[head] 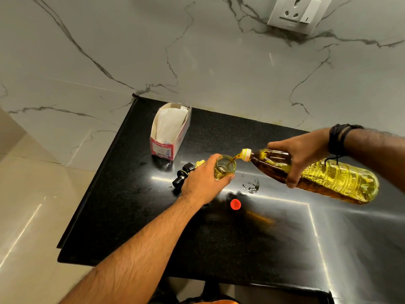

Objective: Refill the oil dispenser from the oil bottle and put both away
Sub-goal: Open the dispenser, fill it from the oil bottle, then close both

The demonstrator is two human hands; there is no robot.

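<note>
The glass oil dispenser (225,168) stands open-mouthed on the black counter (219,238), and my left hand (203,183) grips its body. My right hand (300,154) holds the big plastic oil bottle (324,176) tipped nearly flat, its yellow neck over the dispenser's mouth. A thin stream of golden oil runs from the neck into the dispenser. The dispenser's black spray top (183,175) lies on the counter just left of my left hand. The bottle's red cap (235,204) lies on the counter in front of the dispenser.
An open red and white carton (171,133) with white paper inside stands at the back of the counter. A clear plastic scrap (252,185) lies right of the dispenser. The counter's left edge drops to a pale floor. A wall socket (295,13) sits above.
</note>
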